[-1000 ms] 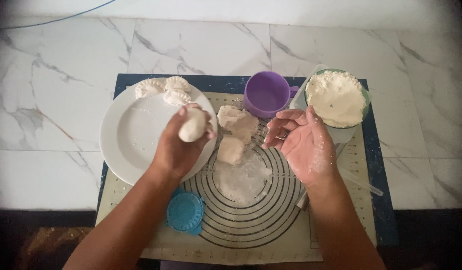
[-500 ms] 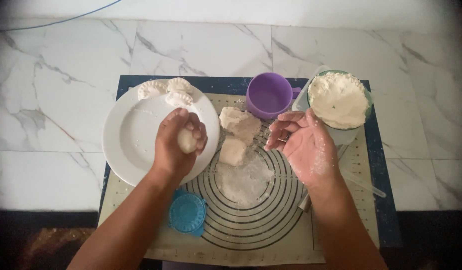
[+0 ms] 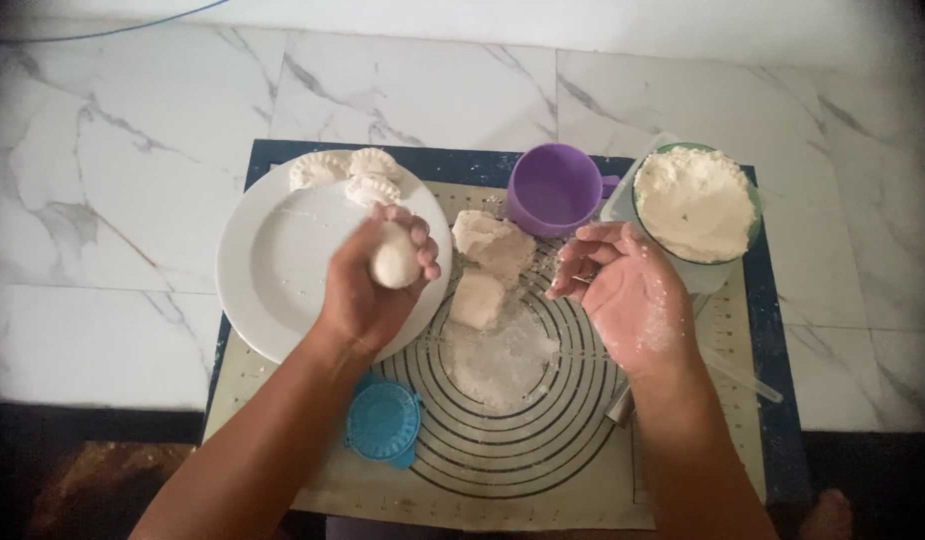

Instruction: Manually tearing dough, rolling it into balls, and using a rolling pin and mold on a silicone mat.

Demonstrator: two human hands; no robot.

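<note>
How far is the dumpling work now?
Done: three shaped dumplings lie on the white plate. In hand: the left hand holds a dough ball; the floury right hand is open, empty. Left: two dough lumps on the mat.

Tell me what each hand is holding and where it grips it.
The left hand cups a dough ball, fingers wrapped around its upper side. The right hand holds nothing; it is open and floury above the mat.
</note>
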